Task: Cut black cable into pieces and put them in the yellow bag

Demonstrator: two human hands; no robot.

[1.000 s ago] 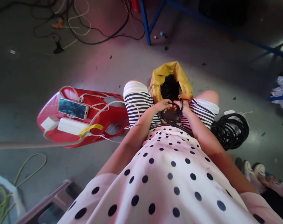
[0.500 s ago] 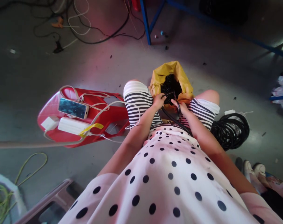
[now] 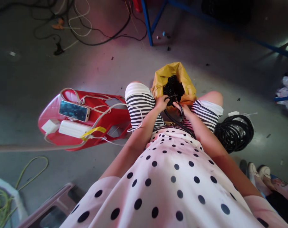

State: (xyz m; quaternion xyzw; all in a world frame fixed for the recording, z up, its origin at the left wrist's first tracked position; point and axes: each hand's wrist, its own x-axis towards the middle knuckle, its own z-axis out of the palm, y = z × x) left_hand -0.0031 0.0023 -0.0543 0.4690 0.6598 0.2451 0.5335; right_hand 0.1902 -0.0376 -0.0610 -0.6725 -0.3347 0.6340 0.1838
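A yellow bag [image 3: 190, 80] stands open between my knees, with a heap of black pieces [image 3: 172, 85] inside it. Over its near edge, my left hand [image 3: 161, 103] is closed on a black cable [image 3: 174, 119], which runs back toward my lap. My right hand [image 3: 184, 110] grips what looks like a pair of scissors [image 3: 181, 109] by black loop handles. Their thin blades point at the cable end beside my left fingers. The blades and the cable tip are small and dark, so whether they touch I cannot tell.
At left a red stool [image 3: 106, 118] bears a phone [image 3: 74, 110], a white power bank [image 3: 74, 128] and white cords. A coil of black cable [image 3: 235, 133] lies right of my knee. Blue frame legs [image 3: 147, 23] stand ahead. Another person's shoes [image 3: 253, 171] show at lower right.
The scissors in my right hand have tipped slightly left, and their blades look closer together. My left hand stays almost where it was.
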